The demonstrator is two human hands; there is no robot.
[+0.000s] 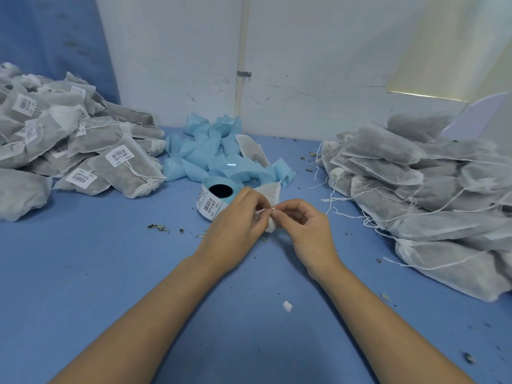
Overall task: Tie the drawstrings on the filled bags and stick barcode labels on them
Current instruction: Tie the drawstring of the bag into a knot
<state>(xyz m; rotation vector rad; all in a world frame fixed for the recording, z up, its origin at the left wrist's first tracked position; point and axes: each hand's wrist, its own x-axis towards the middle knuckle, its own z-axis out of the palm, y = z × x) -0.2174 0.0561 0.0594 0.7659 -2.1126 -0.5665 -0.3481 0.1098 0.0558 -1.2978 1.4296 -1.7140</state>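
left grip point(235, 225), right grip point(307, 231): drawstring point(265, 210), maybe

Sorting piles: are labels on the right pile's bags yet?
Off: right pile shows none; left pile bags carry barcode labels.

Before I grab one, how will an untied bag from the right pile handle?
Probably floppy: the bags in the right pile slump over each other. Likely light, judging by thin fabric and leafy crumbs on the table. Their loose drawstrings tangle, so a neighbour may drag along.
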